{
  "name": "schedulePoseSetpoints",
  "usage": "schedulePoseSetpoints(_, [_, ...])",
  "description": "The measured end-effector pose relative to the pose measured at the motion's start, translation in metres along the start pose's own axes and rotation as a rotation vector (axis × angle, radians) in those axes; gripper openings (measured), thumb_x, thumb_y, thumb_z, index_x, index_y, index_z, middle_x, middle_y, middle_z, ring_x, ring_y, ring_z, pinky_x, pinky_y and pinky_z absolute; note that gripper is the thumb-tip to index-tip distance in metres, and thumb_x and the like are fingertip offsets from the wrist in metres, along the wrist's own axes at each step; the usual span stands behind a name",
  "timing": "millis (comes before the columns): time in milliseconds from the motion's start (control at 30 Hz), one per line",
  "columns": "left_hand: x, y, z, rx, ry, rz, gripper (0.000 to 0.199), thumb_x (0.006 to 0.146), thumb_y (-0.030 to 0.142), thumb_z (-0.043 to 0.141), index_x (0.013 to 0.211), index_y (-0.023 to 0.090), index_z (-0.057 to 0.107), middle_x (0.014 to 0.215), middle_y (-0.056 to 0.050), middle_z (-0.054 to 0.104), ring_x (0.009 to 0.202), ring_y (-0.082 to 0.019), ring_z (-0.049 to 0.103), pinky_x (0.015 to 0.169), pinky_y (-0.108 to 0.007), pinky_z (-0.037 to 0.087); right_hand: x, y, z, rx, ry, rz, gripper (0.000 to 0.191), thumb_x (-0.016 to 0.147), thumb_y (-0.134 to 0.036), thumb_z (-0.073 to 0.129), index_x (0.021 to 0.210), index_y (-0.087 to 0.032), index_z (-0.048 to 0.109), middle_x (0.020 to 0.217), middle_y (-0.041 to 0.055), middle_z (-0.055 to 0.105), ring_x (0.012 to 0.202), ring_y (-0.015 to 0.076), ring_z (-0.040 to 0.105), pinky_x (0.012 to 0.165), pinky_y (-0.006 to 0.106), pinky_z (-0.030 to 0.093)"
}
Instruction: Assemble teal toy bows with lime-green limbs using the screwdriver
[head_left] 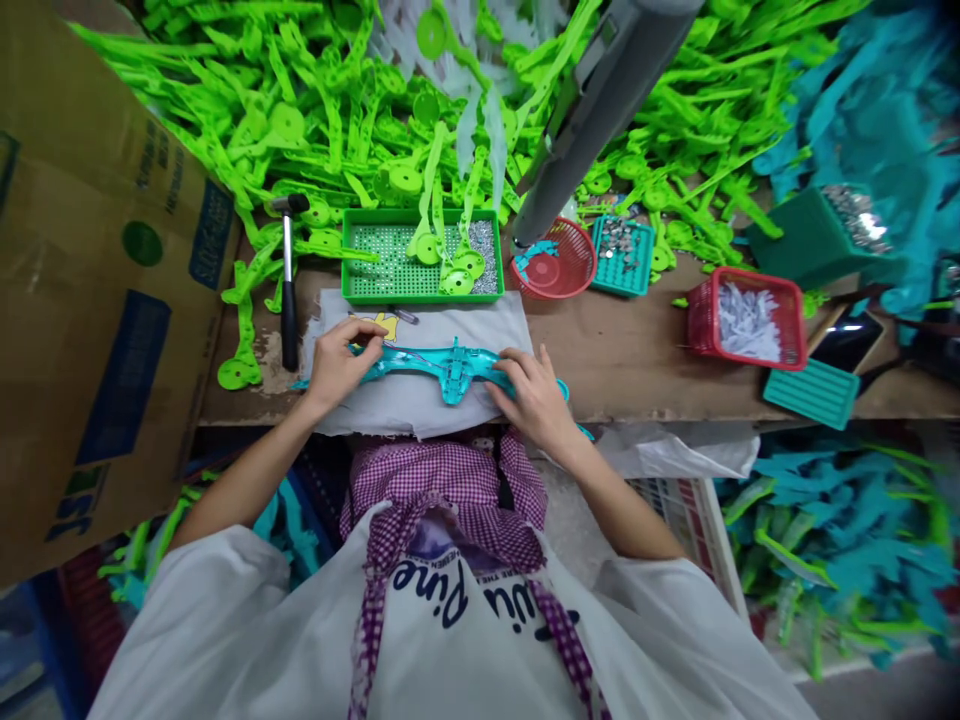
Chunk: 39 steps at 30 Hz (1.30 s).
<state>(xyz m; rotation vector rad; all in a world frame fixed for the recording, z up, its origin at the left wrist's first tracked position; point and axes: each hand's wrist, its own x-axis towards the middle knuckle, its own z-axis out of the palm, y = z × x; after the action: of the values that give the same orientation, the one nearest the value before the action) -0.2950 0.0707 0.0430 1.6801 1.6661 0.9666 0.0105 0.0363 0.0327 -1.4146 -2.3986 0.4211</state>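
Note:
A long teal plastic part (454, 372) lies across a grey cloth (420, 410), its moulded inner side with ribs and a central bracket facing up. My left hand (341, 360) curls over the part's left arm, thumb and forefinger brought close together at its upper edge. From those fingertips a thin dark strand, perhaps a wire, runs along the part toward the middle. On the right arm of the part, my right hand (534, 395) grips with thumb below and fingers above. Just behind the left fingertips, a small dark piece (406, 316) rests on the cloth near a yellow print.
A hammer (288, 285) lies left of the cloth, beside a tall cardboard box (112, 300). Behind stand a green basket (375, 295), a round red basket (577, 265) and a teal tray (630, 275) of metal pieces. Bright green parts (300, 120) heap up behind; a grey post (600, 120) rises there.

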Motion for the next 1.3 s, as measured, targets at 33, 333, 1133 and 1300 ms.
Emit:
schedulePoseSetpoints(33, [-0.001, -0.002, 0.0, 0.004, 0.002, -0.003, 0.015, 0.084, 0.026, 0.059, 0.088, 0.018, 0.072, 0.091, -0.003, 0.074, 0.08, -0.015, 0.067, 0.079, -0.028, 0.056, -0.006, -0.001, 0.001, -0.006, 0.037, 0.013, 0.03, 0.099, -0.044, 0.051, 0.117, -0.022, 0.06, 0.123, 0.0131, 0.065, 0.116, 0.0286, 0.06, 0.119, 0.066, 0.027])
schedulePoseSetpoints(333, [-0.004, -0.009, 0.003, 0.019, 0.048, -0.009, 0.015, 0.084, 0.027, 0.06, 0.089, 0.019, 0.071, 0.089, -0.003, 0.073, 0.081, -0.015, 0.066, 0.079, -0.028, 0.055, -0.014, -0.003, 0.0, 0.045, 0.146, 0.112, 0.016, 0.095, -0.033, 0.058, 0.082, -0.024, 0.063, 0.114, 0.0079, 0.068, 0.118, 0.0277, 0.06, 0.115, 0.061, 0.033])
schedulePoseSetpoints(1133, [0.011, -0.03, 0.012, -0.435, 0.34, -0.326, 0.013, 0.078, 0.02, 0.059, 0.089, 0.022, 0.052, 0.075, 0.003, 0.053, 0.064, -0.01, 0.055, 0.064, -0.021, 0.05, 0.02, 0.023, -0.028, 0.398, 0.285, 0.231, 0.03, 0.094, -0.049, 0.059, 0.11, -0.024, 0.065, 0.107, 0.0082, 0.068, 0.099, 0.0238, 0.065, 0.09, 0.042, 0.053])
schedulePoseSetpoints(1300, [0.01, -0.023, -0.006, -0.435, 0.577, -0.202, 0.014, 0.084, 0.022, 0.054, 0.097, 0.018, 0.048, 0.089, -0.001, 0.052, 0.068, -0.01, 0.056, 0.065, -0.025, 0.052, -0.01, 0.019, -0.004, 0.155, 0.079, 0.066, 0.031, 0.094, -0.046, 0.061, 0.114, -0.023, 0.064, 0.124, 0.0137, 0.064, 0.118, 0.0307, 0.059, 0.099, 0.051, 0.049])
